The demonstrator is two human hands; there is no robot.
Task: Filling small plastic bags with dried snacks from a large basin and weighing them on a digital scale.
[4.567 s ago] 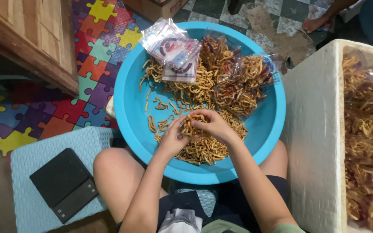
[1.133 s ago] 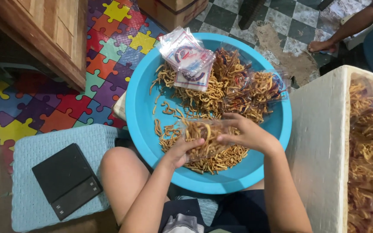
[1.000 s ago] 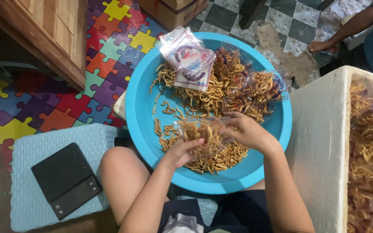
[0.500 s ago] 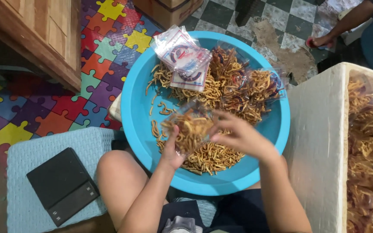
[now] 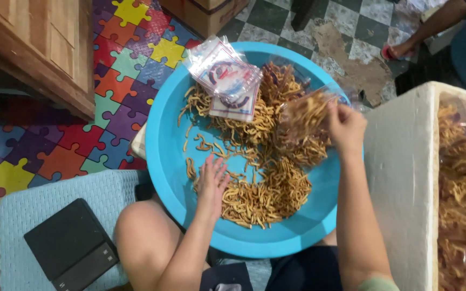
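Floor covering: coloured puzzle mat (image 5: 109,102) beside checkered tiles, with a round blue basin (image 5: 190,215) resting at the seated person's knees. Half a second ago both hands met over the fried snack sticks (image 5: 268,196) at basin centre, holding a clear bag. Now the right hand (image 5: 345,125) is clenched on that filled clear bag (image 5: 306,116) and has carried it to the basin's far right side, toward the white foam box (image 5: 405,178). The left hand (image 5: 211,180) has released and lies flat, fingers spread, on the loose sticks. Judgement: one bag is filled; bulk remains unpacked.
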